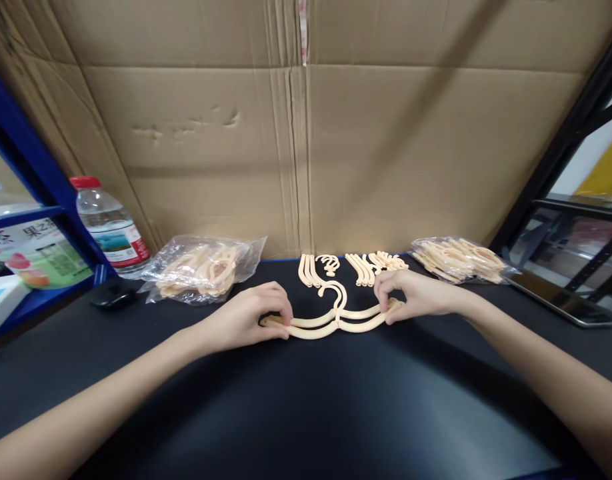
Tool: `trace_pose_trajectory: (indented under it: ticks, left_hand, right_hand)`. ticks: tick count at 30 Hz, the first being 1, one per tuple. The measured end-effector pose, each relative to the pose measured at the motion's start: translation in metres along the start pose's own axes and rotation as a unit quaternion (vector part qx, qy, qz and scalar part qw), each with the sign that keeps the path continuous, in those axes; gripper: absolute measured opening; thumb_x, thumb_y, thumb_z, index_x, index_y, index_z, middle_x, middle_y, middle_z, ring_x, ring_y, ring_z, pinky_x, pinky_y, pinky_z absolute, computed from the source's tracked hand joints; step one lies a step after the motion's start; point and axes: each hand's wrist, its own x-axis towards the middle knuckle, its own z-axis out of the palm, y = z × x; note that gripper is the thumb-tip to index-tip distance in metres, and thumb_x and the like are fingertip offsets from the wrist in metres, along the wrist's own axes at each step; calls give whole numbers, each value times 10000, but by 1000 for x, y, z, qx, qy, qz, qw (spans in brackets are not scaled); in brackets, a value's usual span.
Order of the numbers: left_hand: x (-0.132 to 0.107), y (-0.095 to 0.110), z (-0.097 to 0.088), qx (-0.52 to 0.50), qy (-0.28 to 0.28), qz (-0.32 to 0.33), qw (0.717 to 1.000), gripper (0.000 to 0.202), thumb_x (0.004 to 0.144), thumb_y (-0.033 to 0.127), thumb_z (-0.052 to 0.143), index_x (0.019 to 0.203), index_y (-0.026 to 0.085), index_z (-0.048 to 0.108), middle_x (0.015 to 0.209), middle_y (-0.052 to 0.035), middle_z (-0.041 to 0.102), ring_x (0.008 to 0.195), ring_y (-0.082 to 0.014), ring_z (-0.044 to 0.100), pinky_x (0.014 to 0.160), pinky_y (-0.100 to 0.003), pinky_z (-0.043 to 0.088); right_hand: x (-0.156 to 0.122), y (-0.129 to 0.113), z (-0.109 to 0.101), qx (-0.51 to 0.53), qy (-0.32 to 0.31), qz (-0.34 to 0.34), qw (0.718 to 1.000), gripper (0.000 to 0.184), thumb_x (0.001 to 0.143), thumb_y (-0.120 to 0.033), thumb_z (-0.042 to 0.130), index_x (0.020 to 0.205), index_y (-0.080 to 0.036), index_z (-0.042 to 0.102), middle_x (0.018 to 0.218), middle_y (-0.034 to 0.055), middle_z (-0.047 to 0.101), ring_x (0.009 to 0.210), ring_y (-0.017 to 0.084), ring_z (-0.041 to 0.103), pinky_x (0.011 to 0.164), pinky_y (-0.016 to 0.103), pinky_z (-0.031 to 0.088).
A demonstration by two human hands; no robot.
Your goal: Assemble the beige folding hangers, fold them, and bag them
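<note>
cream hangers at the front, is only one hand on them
No, the left hand holds one end of the cream hangers and the right hand holds the other.

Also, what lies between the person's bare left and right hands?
In the head view, two cream, curved plastic hangers with hooks span from the left hand to the right hand.

Moderately bright light appears to fall from above. A broad diagonal shadow crosses the creased brown cardboard wall [211, 133] between one and two o'clock; shadows lie below the bare forearms [521, 347]. The smooth black worktop [311, 400] has a hazy sheen near four o'clock. Glints speckle the crinkled clear plastic bag [199, 270] toward nine. Central cream curved hanger pieces [337, 319] look slightly soft. Wide-angle stretch slants the blue metal shelf frame [41, 173] at nine.
</note>
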Motion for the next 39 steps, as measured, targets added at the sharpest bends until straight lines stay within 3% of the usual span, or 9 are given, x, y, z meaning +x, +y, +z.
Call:
trace_pose_trajectory:
  ticks: [3, 8, 14, 22, 28, 33, 39]
  left_hand:
    - [-1, -1, 1, 9, -9, 17, 1000, 86, 835, 255, 652, 783, 186, 654, 1001, -54, 638, 948, -188, 571, 828, -288, 465]
    - [-2, -4, 7, 4, -21, -7, 1000, 118, 886, 249, 580, 810, 171, 625, 934, -46, 640, 796, -151, 605, 678, -232, 472]
    - [0, -9, 23, 12, 47, 4, 999, 119, 904, 232, 542, 952, 181, 638, 960, -60, 655, 892, -183, 611, 802, -286, 487]
    - [5, -12, 38, 7, 104, 12, 994, 163, 912, 216, 513, 971, 200, 664, 1036, -71, 687, 972, -199, 631, 873, -335, 501]
    - [4, -17, 35, 38, 120, -22, 992, 157, 902, 205, 510, 948, 186, 660, 1027, -75, 692, 953, -202, 641, 850, -327, 507]
    - [-1, -13, 25, 83, 97, -54, 990, 131, 872, 162, 504, 920, 176, 625, 963, -65, 671, 873, -197, 643, 781, -307, 511]
    - [-2, -10, 28, 107, 103, -42, 988, 142, 889, 173, 470, 906, 183, 610, 970, -72, 658, 887, -208, 629, 796, -335, 509]
  right_hand:
    - [0, 3, 1, 7, -19, -7, 1000, 143, 725, -304, 734, 704, -170, 690, 798, 19, 588, 772, 162, 564, 746, 294, 432]
    - [1, 1, 1, 22, -29, 9, 999, 134, 720, -285, 732, 691, -159, 698, 820, 31, 589, 727, 141, 547, 675, 262, 436]
    - [-3, 2, -3, -8, -35, 54, 998, 76, 682, -211, 724, 718, -161, 679, 768, 14, 626, 696, 139, 553, 654, 260, 436]
    - [-9, 8, -7, 38, -57, 109, 992, 158, 667, -179, 683, 825, -166, 676, 741, 17, 680, 672, 152, 624, 620, 250, 499]
    - [-2, 4, -2, -53, 0, 69, 996, 157, 719, -136, 613, 849, -153, 702, 837, 53, 681, 744, 172, 622, 683, 283, 492]
    - [5, 2, 8, -81, 44, 17, 996, 157, 753, -114, 592, 863, -156, 696, 853, 52, 663, 761, 166, 597, 699, 281, 453]
    - [3, 1, 5, -101, 33, 25, 994, 222, 701, -51, 567, 855, -163, 681, 855, 48, 661, 777, 176, 598, 715, 294, 454]
